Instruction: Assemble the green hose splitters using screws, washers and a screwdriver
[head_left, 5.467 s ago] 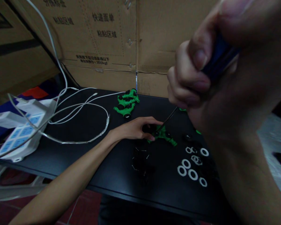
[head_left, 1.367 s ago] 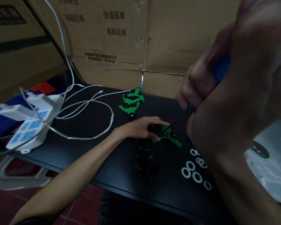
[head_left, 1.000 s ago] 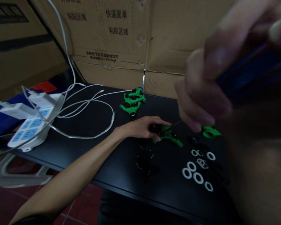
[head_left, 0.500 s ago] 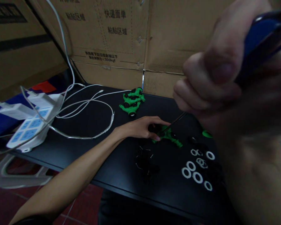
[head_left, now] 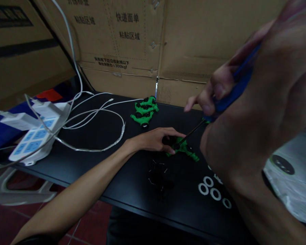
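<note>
On the black table, my left hand (head_left: pixel 158 139) grips a green Y-shaped hose splitter (head_left: pixel 185 148) between thumb and fingers and keeps it flat on the surface. My right hand (head_left: pixel 244 92), large and close to the camera, is wrapped round the blue handle of a screwdriver (head_left: pixel 192 131). Its dark shaft slants down to the left, and the tip meets the splitter near my left fingertips. The exact spot under the tip is too dark to make out. Several more green splitters (head_left: pixel 144 110) lie grouped farther back.
Several white ring washers (head_left: pixel 215 194) lie below my right wrist. Dark small parts with thin metal pins (head_left: pixel 159 175) sit nearer the front edge. To the left are white cables (head_left: pixel 91 149) and a power strip (head_left: pixel 33 141). Cardboard (head_left: pixel 132 51) stands behind the table.
My right hand has turned round the screwdriver handle, its fingers now loosened and shifted, and its wrist covers some washers. The left hand and the splitter stay in place.
</note>
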The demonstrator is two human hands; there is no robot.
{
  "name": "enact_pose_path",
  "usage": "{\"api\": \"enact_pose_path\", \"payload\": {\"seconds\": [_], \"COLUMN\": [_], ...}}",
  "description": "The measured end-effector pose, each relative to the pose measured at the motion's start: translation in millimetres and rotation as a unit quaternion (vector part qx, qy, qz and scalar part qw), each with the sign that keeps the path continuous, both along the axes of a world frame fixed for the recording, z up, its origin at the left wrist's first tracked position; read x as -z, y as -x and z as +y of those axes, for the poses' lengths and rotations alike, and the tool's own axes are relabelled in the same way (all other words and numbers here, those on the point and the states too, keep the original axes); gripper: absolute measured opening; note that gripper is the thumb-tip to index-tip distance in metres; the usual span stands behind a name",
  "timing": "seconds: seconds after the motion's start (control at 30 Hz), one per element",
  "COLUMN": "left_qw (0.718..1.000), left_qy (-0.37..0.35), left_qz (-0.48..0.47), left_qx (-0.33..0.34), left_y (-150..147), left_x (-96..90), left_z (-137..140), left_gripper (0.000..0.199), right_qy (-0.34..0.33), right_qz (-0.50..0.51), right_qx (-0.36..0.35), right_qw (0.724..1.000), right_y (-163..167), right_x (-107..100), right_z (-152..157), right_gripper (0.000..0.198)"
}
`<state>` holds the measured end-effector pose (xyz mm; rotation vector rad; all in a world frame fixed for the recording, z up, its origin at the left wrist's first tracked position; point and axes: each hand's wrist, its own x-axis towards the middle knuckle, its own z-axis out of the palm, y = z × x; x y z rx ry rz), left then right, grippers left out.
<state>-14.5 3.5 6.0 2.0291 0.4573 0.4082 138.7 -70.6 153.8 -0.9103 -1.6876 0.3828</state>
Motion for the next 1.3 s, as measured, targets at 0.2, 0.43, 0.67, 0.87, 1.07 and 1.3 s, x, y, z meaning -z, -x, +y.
{"api": "enact_pose_path", "payload": {"seconds": [0.2,0.43,0.67,0.87,1.07,1.3], "left_qw": [1.000,0.999,0.998,0.999,0.999,0.998], "left_qy": [0.011,-0.026,-0.026,-0.019,-0.021,-0.038], "left_qz": [-0.005,0.024,0.051,0.046,0.042,0.045], "left_qx": [-0.007,-0.021,-0.013,0.002,0.010,0.005], "left_y": [0.5,3.2,2.7,2.3,1.5,0.5], "left_x": [-3.6,-13.3,-16.4,-14.4,-14.0,-14.0], "left_z": [-1.4,-4.0,-1.3,0.8,2.0,0.4], "left_gripper": [0.064,0.064,0.063,0.062,0.062,0.063], "right_qy": [-0.045,0.005,-0.018,-0.065,-0.034,0.017], "right_qz": [0.116,-0.109,-0.020,-0.230,-0.407,-0.440], "right_qx": [0.061,0.034,0.083,0.195,0.223,0.232], "right_qw": [0.990,0.993,0.996,0.951,0.885,0.868], "right_y": [34.2,-4.6,-57.2,-143.1,-234.4,-261.2], "right_x": [0.3,-26.7,-46.4,32.0,138.6,172.0], "right_z": [-1.3,-7.6,-61.7,-143.9,-190.7,-204.2], "right_gripper": [0.038,0.032,0.019,0.035,0.053,0.053]}}
